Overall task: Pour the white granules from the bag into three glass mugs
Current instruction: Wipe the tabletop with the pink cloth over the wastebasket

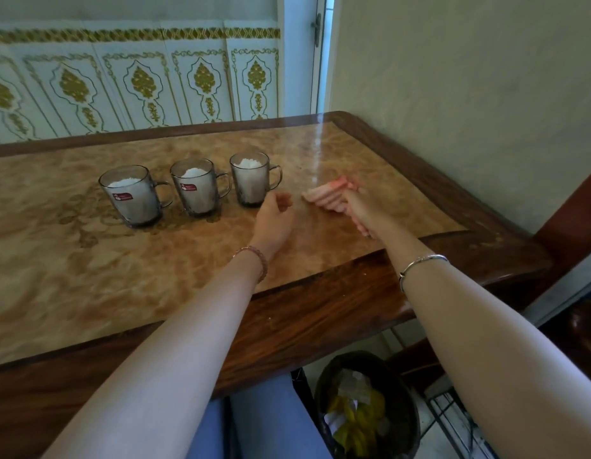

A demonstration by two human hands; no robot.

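Three glass mugs stand in a row on the marbled table: the left mug, the middle mug and the right mug. Each holds white granules nearly to the rim. The flattened pink-and-white bag lies low over the table to the right of the mugs, blurred, with my right hand gripping its near end. My left hand hovers just in front of the right mug with its fingers loosely curled and holds nothing.
The table's dark wooden rim runs along the near and right sides. A beige wall stands close on the right. Under the table's near right corner sits a black bin with rubbish in it.
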